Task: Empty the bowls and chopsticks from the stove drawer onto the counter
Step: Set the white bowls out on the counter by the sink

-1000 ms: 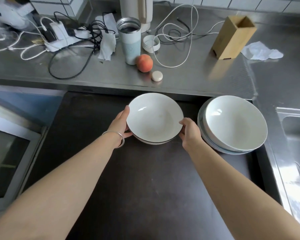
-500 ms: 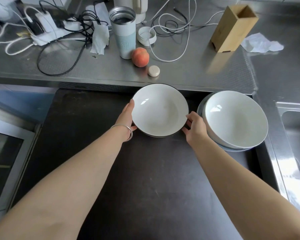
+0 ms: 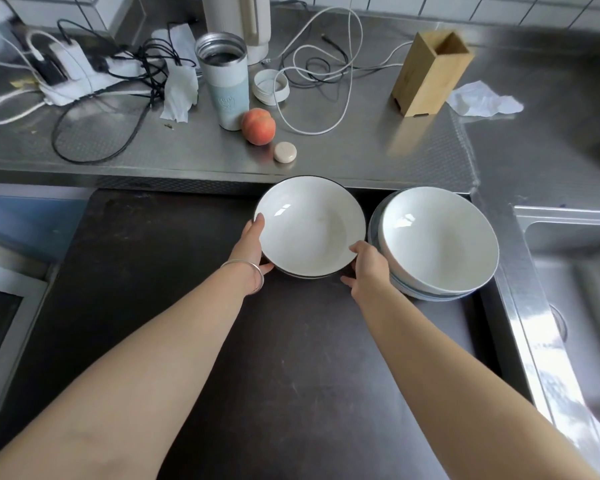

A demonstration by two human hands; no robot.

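Note:
A white bowl with a dark rim (image 3: 309, 230) is held over the dark drawer floor (image 3: 291, 358), close to the counter's front edge. My left hand (image 3: 252, 245) grips its left rim, and my right hand (image 3: 368, 268) grips its lower right rim. A second rim shows just beneath it, so it may be a short stack. To the right, a stack of larger white bowls (image 3: 437, 240) sits in the drawer's back right corner. No chopsticks are visible.
The steel counter (image 3: 361, 157) behind carries a peach (image 3: 258, 126), a small round cap (image 3: 285, 152), an open tumbler (image 3: 224, 81), a white lid (image 3: 271, 86), tangled cables (image 3: 312, 81), a wooden holder (image 3: 430, 74) and crumpled tissue (image 3: 482, 100). A sink (image 3: 575, 271) lies right.
Both hands have carried the dark-rimmed bowl slightly farther back, toward the counter edge. The stack of larger bowls has not moved.

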